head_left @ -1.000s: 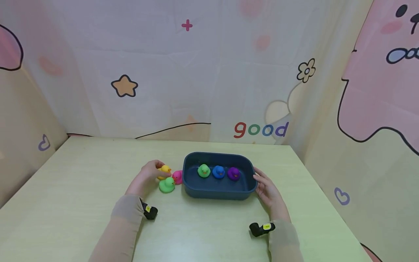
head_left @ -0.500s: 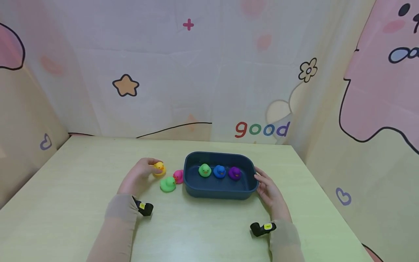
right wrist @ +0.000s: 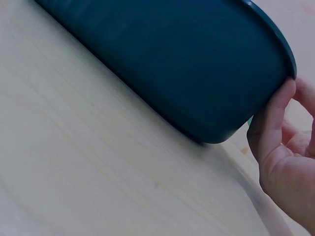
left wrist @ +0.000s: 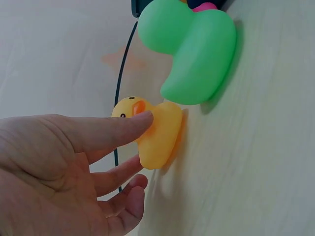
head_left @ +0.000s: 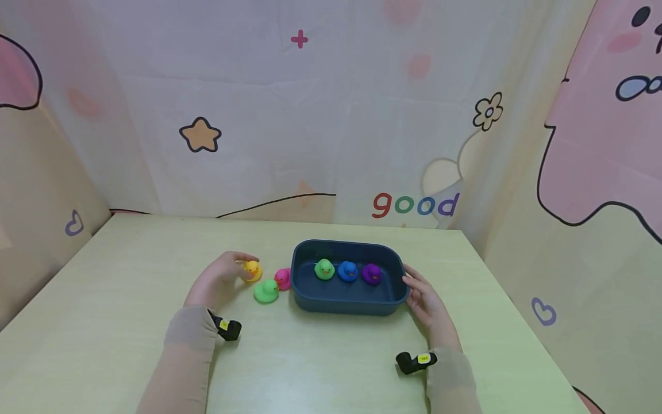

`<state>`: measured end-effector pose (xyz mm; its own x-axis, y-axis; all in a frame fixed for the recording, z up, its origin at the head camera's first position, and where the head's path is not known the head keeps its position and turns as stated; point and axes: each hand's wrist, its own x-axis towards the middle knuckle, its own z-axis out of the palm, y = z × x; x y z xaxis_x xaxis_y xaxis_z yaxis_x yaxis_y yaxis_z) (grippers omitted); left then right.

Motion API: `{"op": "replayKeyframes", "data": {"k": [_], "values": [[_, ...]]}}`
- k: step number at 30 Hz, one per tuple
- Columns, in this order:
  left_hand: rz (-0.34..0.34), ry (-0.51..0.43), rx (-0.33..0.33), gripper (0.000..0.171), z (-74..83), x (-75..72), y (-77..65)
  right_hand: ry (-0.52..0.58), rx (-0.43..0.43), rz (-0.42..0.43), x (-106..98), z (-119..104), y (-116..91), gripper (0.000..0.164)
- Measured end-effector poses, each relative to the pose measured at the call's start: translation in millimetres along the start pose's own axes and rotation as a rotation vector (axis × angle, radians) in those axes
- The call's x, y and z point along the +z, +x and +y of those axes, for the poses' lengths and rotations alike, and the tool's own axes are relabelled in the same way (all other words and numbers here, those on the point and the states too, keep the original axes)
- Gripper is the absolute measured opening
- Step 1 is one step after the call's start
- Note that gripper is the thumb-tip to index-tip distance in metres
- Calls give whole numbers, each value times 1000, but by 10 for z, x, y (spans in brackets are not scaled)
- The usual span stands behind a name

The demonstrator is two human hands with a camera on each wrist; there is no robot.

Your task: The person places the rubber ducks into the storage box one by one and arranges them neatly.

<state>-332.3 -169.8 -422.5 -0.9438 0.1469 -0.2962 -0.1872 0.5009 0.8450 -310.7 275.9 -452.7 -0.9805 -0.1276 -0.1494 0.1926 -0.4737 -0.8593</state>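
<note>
Three ducks [head_left: 348, 271] are in the box [head_left: 341, 304], three remain beside it; my left hand [head_left: 219, 273] pinches the yellow duck [left wrist: 165, 135], my unclenched right hand [head_left: 426, 300] touches the box.

pale wood-look counter [head_left: 289, 362] in front of me, faint grain showing in my right wrist view. printed backdrop cloth [head_left: 248, 75] behind it, lightly creased. on the cloth: orange star [head_left: 200, 134] left of center, small pink cross [head_left: 299, 39] up high, cream flower [head_left: 488, 111] toward the right, multicolor "good" lettering [head_left: 417, 205] low, just above the counter's far edge. thin black line [head_left: 279, 199] curves near the bottom. on my left side: purple heart outline [head_left: 74, 223], pink black-edged shape [head_left: 16, 72] cut off by the view. on my right: second heart outline [head_left: 543, 311], big pink cartoon figure [head_left: 600, 149], pale blue bow [head_left: 633, 88] on it, partly out of view.
</note>
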Motion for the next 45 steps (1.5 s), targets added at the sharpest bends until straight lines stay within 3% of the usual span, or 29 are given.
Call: {"op": "replayKeyframes", "data": {"k": [3, 10, 15, 21, 24, 30, 37, 45], "values": [[7, 64, 46, 61, -6, -10, 31, -4, 1, 2, 0, 3, -1, 32], [42, 44, 9, 60, -22, 55, 69, -6, -11, -5, -16, 17, -7, 34], [119, 133, -15, 56, -12, 92, 113, -14, -23, -12, -25, 33, -11, 35], [146, 160, -36, 52, -1, 104, 100, -13, -12, 3, -17, 41, -5, 32], [136, 86, -31, 54, 1, 110, 69, -13, -9, 0, -13, 41, -2, 32], [74, -213, -47, 65, 12, 99, -21, -16, -12, 1, -13, 37, 1, 32], [112, -141, -8, 62, 66, 35, 31, 5, -9, 1, -21, 21, 10, 32], [114, -249, 41, 62, 23, 30, 84, -7, -21, 4, -16, 26, 8, 31]]}}
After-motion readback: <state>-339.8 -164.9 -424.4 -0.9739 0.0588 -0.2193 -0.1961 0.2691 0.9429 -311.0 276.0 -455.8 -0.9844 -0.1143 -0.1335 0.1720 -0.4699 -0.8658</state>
